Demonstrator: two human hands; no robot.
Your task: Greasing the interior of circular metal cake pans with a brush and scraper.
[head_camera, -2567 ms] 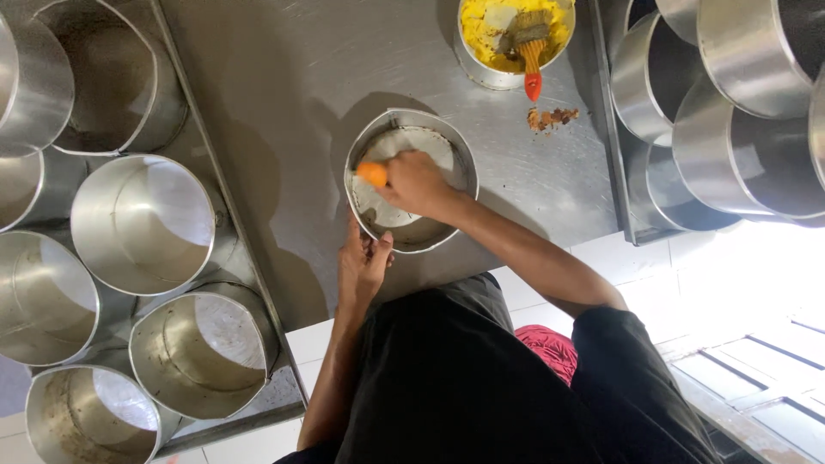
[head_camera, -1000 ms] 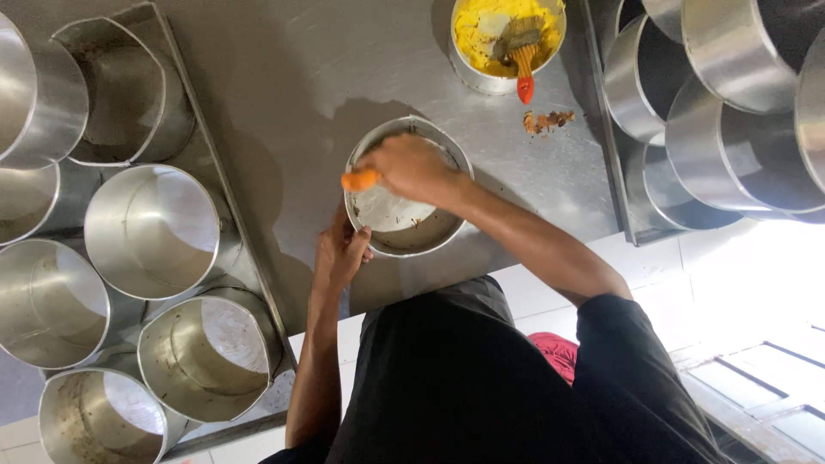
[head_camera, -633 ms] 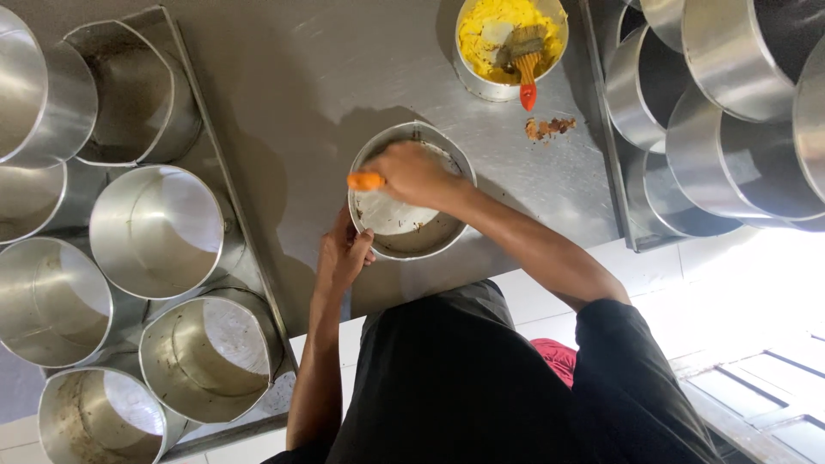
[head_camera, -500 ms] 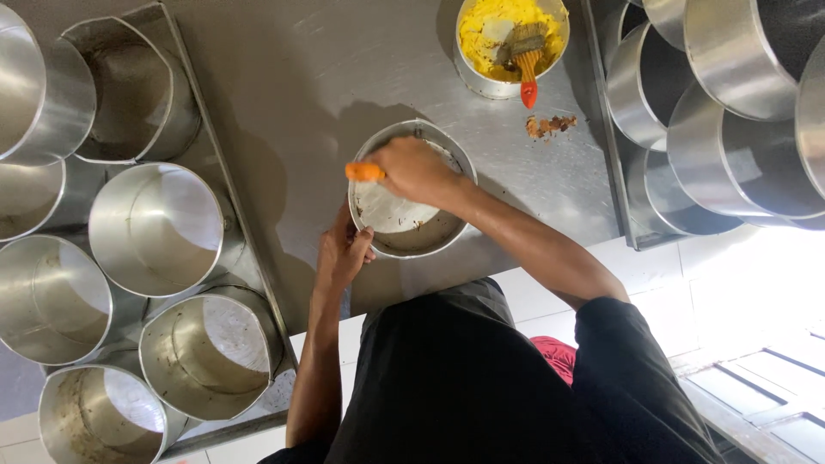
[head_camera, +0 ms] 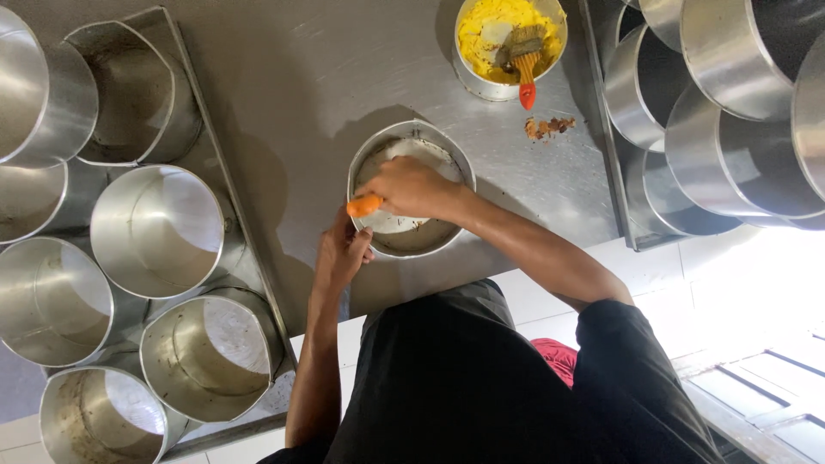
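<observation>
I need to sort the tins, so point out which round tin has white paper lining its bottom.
It is the round tin on the steel counter under the right hand; the tray tins show bare metal.

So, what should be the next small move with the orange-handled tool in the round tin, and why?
Probably sweep the orange-handled tool further around the inside wall of the round tin. The right hand holds the tool inside the tin, the left hand steadies the near rim, and the pale lining paper already sits in it.
</observation>
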